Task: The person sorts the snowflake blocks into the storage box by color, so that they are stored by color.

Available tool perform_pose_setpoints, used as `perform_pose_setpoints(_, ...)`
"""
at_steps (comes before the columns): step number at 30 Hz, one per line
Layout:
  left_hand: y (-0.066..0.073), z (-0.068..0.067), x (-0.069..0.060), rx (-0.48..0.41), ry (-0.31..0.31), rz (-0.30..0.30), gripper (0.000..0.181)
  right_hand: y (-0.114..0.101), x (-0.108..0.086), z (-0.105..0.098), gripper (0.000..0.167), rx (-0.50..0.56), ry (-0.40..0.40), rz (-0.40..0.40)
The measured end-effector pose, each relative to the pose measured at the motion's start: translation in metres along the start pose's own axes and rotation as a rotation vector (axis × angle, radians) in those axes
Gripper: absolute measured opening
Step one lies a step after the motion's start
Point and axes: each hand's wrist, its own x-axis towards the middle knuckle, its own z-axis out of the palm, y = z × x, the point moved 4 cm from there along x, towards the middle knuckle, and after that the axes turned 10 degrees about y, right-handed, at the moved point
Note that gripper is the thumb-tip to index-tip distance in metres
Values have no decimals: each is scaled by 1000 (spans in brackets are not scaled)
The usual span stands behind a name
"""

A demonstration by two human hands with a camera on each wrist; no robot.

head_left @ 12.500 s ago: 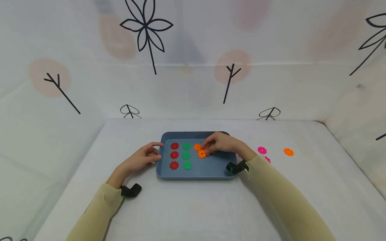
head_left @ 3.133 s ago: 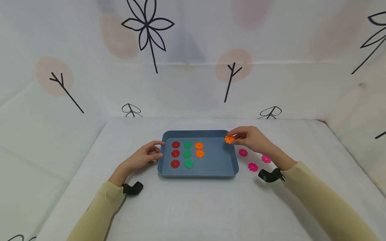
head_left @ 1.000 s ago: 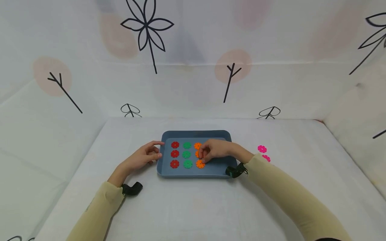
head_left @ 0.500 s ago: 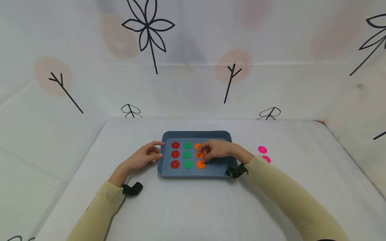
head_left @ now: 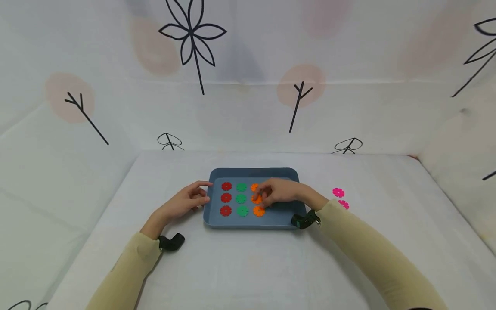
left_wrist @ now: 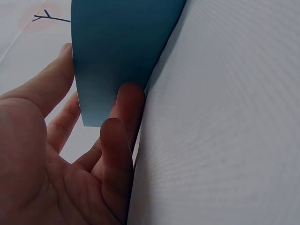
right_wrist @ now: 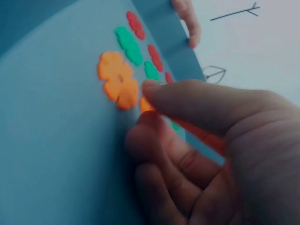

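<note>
A blue-grey tray (head_left: 252,224) lies on the white cloth, with flower-shaped plastic discs in columns. Three red discs (head_left: 226,198) stand leftmost, then three green discs (head_left: 241,198). To their right is an orange column; its nearest orange disc (head_left: 258,211) lies flat, and the other two are partly covered by my fingers. My right hand (head_left: 280,190) hovers over that column, thumb and fingertips slightly apart; in the right wrist view, the near orange disc (right_wrist: 118,80) lies free of them. My left hand (head_left: 182,201) touches the tray's left rim with relaxed fingers.
Two pink discs (head_left: 338,192) show on the cloth right of the tray, one partly behind my right sleeve (head_left: 372,245). Black wrist cameras (head_left: 172,242) sit on both wrists. A patterned cloth (head_left: 248,116) hangs behind the table.
Over the earlier frames, my right hand brought the third orange disc from the right into the tray and set it below the other two. Lately its thumb has lifted off. The left hand stayed put.
</note>
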Motion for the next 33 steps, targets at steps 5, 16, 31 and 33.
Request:
perform_pose_setpoints(5, -4, 3, 2, -1, -5, -6, 53, -3, -8, -9, 27, -3, 4, -11)
perform_pose_setpoints(16, -3, 4, 3, 15, 11, -36, 52, 10, -49, -58, 28, 11, 215, 36)
perform_pose_setpoints(31, 27, 2, -11, 4, 7, -23, 52, 83, -131, -104, 31, -62, 521, 237)
perform_pose_setpoints(33, 21, 1, -7, 12, 10, -14, 52, 91, -141, -109, 33, -89, 542, 275)
